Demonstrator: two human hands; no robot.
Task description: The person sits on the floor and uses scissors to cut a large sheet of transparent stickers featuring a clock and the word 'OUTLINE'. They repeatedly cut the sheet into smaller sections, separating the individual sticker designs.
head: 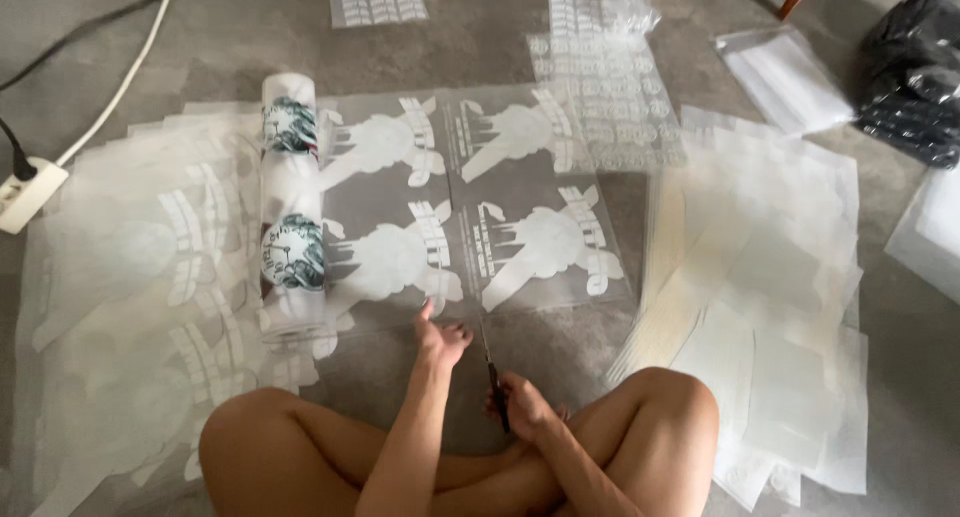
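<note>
While I am watching from the head view, the person is sitting cross-legged on the grey floor point(560, 37) with a clear printed film sheet point(470, 202) lying spread just ahead of the knees. The left hand point(440, 339) is resting on the near edge of that sheet, fingers curled loosely and one fingertip pointing up onto the film; it is pressing on the film rather than closing around anything. The right hand point(522, 405) is wrapping fully around the dark handles of a pair of scissors point(492, 372), and the blades are pointing away from the body toward the sheet's near edge, just beside the left hand. I cannot tell whether the blades are parted. The sheet is showing four white figure shapes in two rows. At its left end the film is running into a roll point(291, 202), which is lying along the floor and showing two round dark prints. To the right, a heap of cut translucent pieces point(770, 277) is lying, well apart from the hands. A white power strip point(25, 192) is sitting at the far left.
</note>
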